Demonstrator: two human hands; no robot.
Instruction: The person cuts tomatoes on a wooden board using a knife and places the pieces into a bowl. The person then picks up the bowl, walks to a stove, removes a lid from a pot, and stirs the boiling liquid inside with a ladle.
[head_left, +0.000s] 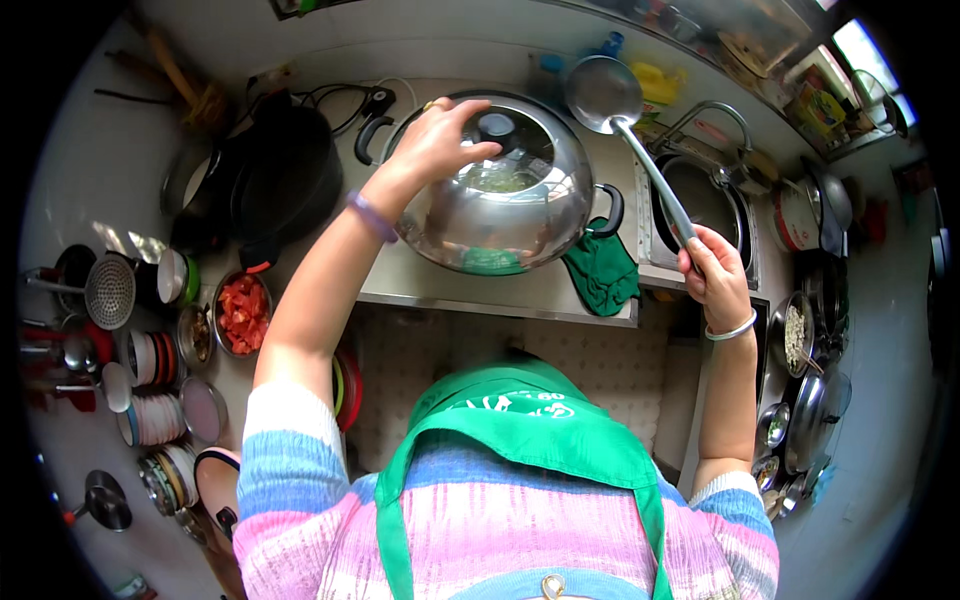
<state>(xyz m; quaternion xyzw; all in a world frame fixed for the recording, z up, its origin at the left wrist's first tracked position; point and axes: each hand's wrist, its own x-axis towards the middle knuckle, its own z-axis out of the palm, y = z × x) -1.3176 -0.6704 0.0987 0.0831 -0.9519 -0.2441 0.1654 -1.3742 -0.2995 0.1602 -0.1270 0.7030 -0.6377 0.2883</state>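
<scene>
A large steel pot with black side handles stands on the counter, covered by a domed steel lid (510, 225) with a glass centre. At the lid's black knob (496, 127) is my left hand (442, 139), thumb and fingers spread beside it; whether they touch it I cannot tell. My right hand (716, 277) grips the long handle of a steel ladle (604, 94), its bowl raised up and to the right of the lid. A green cloth (606, 271) lies at the counter's front edge, below the pot's right handle.
A sink (701, 195) with a faucet (705, 109) is at the right. On the left are a dark pot (289, 180), a bowl of cut tomatoes (243, 313) and stacked bowls (154, 420). A pan of chopped white food (795, 334) stands far right, near a lidded pan (810, 420).
</scene>
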